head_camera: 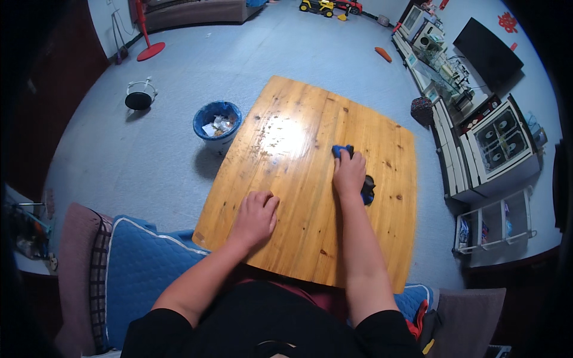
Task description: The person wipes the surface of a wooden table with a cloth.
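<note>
A wooden table [295,215] with dark knots stands before me. My right hand [350,174], toward the table's right half, is closed on a small blue and black cloth-like item [342,150]. Just below and right of that hand, partly behind my forearm, lies a second black and blue item [368,190], whose kind I cannot tell. My left hand [257,215] rests on the near left part of the tabletop, fingers curled, with no object visible in it. Its palm side is hidden.
Left of the table stands a waste bin [200,127] lined in blue, holding rubbish. Farther left on the floor is a small black and white stool-like object [138,101]. A blue quilted cover [147,273] lies on the seat at my left. Cabinets [463,174] line the right wall.
</note>
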The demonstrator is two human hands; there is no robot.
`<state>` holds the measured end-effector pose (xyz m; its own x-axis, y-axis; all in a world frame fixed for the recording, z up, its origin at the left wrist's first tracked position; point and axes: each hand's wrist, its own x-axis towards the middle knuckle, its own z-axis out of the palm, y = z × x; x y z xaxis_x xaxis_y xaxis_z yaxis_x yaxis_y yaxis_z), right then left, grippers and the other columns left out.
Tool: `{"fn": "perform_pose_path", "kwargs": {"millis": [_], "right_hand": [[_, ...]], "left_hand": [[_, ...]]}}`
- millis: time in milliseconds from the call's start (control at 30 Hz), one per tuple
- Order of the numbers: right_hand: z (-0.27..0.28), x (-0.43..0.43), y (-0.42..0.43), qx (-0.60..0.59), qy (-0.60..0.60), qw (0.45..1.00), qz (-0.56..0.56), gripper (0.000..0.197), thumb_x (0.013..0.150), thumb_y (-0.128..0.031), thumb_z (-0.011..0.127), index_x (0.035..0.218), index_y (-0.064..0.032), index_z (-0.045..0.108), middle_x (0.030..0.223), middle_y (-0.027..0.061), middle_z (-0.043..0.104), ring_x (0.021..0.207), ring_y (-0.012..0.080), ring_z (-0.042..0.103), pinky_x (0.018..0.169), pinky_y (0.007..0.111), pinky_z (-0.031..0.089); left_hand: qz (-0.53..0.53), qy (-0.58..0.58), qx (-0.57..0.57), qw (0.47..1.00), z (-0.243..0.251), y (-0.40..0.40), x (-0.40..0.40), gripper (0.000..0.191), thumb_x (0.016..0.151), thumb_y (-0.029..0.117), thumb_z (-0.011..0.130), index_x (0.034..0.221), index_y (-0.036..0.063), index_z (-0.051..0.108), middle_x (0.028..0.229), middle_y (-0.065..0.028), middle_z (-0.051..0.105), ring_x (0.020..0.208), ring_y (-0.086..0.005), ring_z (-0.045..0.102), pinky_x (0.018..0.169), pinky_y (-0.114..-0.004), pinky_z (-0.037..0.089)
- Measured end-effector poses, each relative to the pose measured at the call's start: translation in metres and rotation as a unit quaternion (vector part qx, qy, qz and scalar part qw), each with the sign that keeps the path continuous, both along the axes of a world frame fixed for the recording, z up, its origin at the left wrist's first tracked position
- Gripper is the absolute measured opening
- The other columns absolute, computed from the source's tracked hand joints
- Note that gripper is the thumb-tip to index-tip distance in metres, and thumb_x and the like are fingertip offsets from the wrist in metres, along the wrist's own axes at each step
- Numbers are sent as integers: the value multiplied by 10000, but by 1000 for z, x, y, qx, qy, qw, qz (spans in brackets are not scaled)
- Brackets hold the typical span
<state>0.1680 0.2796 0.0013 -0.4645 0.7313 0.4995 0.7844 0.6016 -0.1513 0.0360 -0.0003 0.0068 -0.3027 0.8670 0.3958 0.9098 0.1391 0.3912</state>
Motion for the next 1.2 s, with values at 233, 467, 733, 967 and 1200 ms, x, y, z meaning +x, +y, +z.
{"fn": "perform_pose_path", "kwargs": {"millis": [233,467,733,967,1200], "right_hand": [[7,73,-141,-64,-13,996,65,381,934,-189,731,1298,-82,698,1142,211,593,1094,413,558,928,503,492],[23,136,-249,-108,-28,987,114,448,891,-123,761,1328,-64,679,1170,255,587,1082,433,571,928,502,506],[20,97,-181,-123,7,989,79,334,951,-97,687,1282,-49,681,1173,240,578,1119,449,568,932,496,524],[4,29,-57,-64,29,996,45,270,985,-102,648,1253,-67,667,1153,214,555,1132,421,546,932,478,535],[-3,-21,44,-28,13,999,-11,195,989,-128,633,1160,-52,688,1128,196,571,1130,405,558,935,461,544]], "left_hand": [[-1,-17,28,999,-8,0,-5,290,915,137,675,1197,76,658,1229,-121,586,1185,-345,543,1058,-467,440],[-4,-40,46,998,-5,-4,-4,235,950,125,663,1177,65,666,1218,-123,592,1167,-344,549,1051,-459,450],[-5,-31,29,999,-3,-3,-5,252,950,128,665,1196,77,663,1214,-106,585,1157,-337,541,1049,-459,444],[-10,-21,8,1000,0,-1,-6,283,931,129,676,1205,65,648,1219,-118,576,1149,-344,537,1043,-462,441],[-12,-2,-1,1000,7,-1,-4,301,899,73,690,1196,59,646,1205,-141,574,1130,-364,546,1007,-471,466]]}}
